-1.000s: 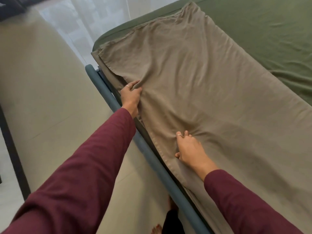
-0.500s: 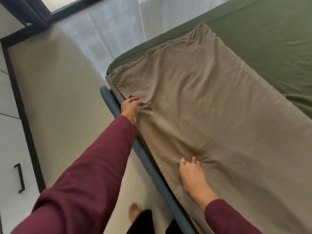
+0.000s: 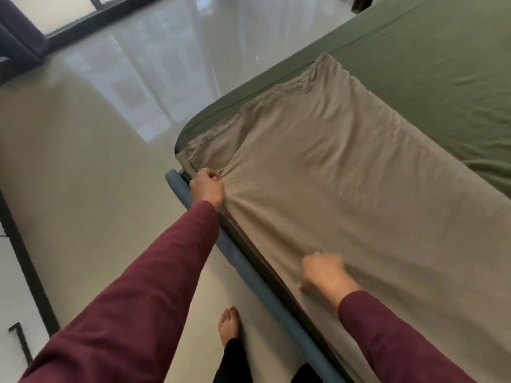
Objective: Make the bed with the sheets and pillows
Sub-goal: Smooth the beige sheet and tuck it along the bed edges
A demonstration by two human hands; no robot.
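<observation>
1. A tan sheet (image 3: pixel 345 189), folded into a long strip, lies along the near edge of the bed, running from near right to far left; its hemmed far end sits just short of the bed's far left corner, and creases fan out from two bunched spots on its near edge
2. A green sheet (image 3: pixel 431 62) covers the mattress beneath it, mostly smooth, with wrinkles at the right

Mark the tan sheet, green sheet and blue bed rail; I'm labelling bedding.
tan sheet (image 3: pixel 345 183), head view, flat middle.
green sheet (image 3: pixel 431 64), head view, bare top.
blue bed rail (image 3: pixel 249 275), head view, mid-length.
</observation>
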